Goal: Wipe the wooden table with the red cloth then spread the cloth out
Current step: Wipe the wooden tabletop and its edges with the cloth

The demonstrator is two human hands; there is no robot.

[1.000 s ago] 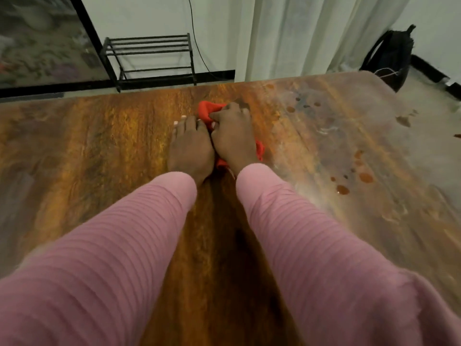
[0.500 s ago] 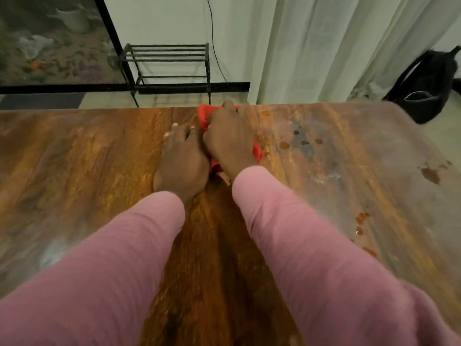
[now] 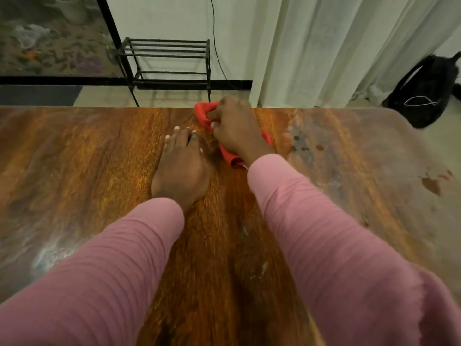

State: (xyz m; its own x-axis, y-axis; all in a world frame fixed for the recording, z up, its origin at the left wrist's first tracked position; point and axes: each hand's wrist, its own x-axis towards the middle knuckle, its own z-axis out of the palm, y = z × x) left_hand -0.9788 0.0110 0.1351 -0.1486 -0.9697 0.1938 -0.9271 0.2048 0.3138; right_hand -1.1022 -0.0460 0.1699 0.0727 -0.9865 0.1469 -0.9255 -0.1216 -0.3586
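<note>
The red cloth [image 3: 203,116] lies bunched at the far edge of the wooden table [image 3: 87,158]. My right hand [image 3: 235,128] presses down on it and grips it, so most of the cloth is hidden under the palm; a folded end sticks out by the wrist. Just to the left and nearer to me, my left hand [image 3: 183,166] rests flat on the bare wood, fingers together, not touching the cloth. Both arms wear pink ribbed sleeves.
Brown spots and wet smears [image 3: 303,146] mark the table right of the cloth, with a larger stain [image 3: 431,183] near the right edge. Beyond the table stand a black metal rack [image 3: 167,63], a pale curtain [image 3: 311,51] and a black backpack [image 3: 429,91] on the floor.
My right hand has pushed the cloth away from me to the table's far edge. My left hand stayed behind and now sits apart from the cloth. The view has tilted up.
</note>
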